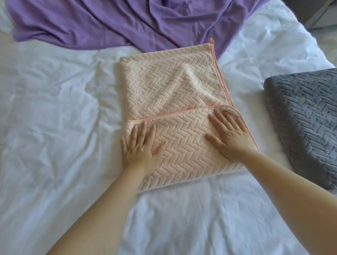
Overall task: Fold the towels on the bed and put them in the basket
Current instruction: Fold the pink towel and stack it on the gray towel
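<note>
Far left: plain white bed sheet [44, 115], full of wrinkles. Up top, a big purple cloth [117, 18], spread out loose and not folded yet, maybe next in line. Hard to tell if towel or blanket.

Then the left hand [140, 146], flat on the near flap of the pink towel [171, 83], fingers straight and spread, gripping nothing. Pressing down, most likely to squash the fluffy fold flat and keep the flap from springing back. That pink towel in the middle of the bed, zigzag bumps all over, near end turned up over the rest, orange edge running straight across just past the fingertips. Folded only partway; probably one more fold to go.

Next, the right hand [229, 137], flat too, fingers straight, on the right side of the same flap, near the rounded corner. Holding nothing, just pressing.

Right of that, apart from the pink one, a grey towel [311, 122], already folded thick and parked by the bed edge, likely waiting for the basket. No basket in sight.
</note>
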A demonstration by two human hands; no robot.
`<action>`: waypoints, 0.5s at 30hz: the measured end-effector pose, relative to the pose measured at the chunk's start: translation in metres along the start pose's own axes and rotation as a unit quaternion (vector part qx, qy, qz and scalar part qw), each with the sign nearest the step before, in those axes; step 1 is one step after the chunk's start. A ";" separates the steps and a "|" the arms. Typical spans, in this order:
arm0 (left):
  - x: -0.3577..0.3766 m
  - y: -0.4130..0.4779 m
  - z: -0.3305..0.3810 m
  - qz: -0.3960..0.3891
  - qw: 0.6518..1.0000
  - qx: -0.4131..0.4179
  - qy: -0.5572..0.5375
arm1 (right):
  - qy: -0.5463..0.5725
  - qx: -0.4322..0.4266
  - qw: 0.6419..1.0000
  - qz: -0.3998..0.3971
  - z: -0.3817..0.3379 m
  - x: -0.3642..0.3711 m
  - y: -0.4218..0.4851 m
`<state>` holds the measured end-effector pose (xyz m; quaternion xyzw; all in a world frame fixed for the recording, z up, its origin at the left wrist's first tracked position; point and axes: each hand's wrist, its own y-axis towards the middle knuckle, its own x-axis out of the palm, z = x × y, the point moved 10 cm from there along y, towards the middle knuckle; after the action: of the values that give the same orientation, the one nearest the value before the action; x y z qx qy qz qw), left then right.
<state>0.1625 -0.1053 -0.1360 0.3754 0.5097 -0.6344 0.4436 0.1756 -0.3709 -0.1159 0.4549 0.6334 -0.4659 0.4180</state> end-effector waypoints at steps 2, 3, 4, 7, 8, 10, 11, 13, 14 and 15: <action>-0.017 -0.016 0.002 0.032 0.997 0.066 -0.017 | -0.008 -0.033 0.999 0.009 -0.004 -0.010 -0.014; -0.026 -0.028 0.005 0.059 0.992 0.109 -0.012 | -0.020 -0.059 0.998 0.009 -0.006 -0.012 -0.024; -0.029 -0.041 0.008 0.077 0.986 0.149 0.004 | -0.035 -0.085 0.996 0.001 -0.008 -0.011 -0.035; -0.012 -0.068 0.012 0.044 0.973 0.210 0.080 | -0.074 -0.109 0.991 -0.033 0.003 -0.004 -0.062; -0.004 -0.069 0.009 0.024 0.974 0.205 0.096 | -0.084 -0.104 0.990 -0.039 0.009 -0.004 -0.066; 0.007 -0.066 0.003 0.004 0.977 0.186 0.104 | -0.108 -0.089 0.989 -0.054 0.022 0.000 -0.068; 0.009 -0.064 0.002 0.007 0.979 0.178 0.096 | -0.114 -0.082 0.988 -0.059 0.026 0.003 -0.067; 0.011 -0.061 0.001 0.016 0.983 0.164 0.081 | -0.116 -0.073 0.989 -0.055 0.027 0.006 -0.063; 0.013 -0.060 0.001 0.013 0.984 0.157 0.078 | -0.111 -0.073 0.990 -0.054 0.025 0.008 -0.061; 0.014 -0.060 0.000 0.009 0.985 0.153 0.077 | -0.103 -0.076 0.990 -0.054 0.024 0.008 -0.060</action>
<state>0.1011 -0.1028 -0.1303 0.4910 0.4359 -0.6703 0.3459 0.1180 -0.4015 -0.1165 0.3366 0.6443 -0.4825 0.4886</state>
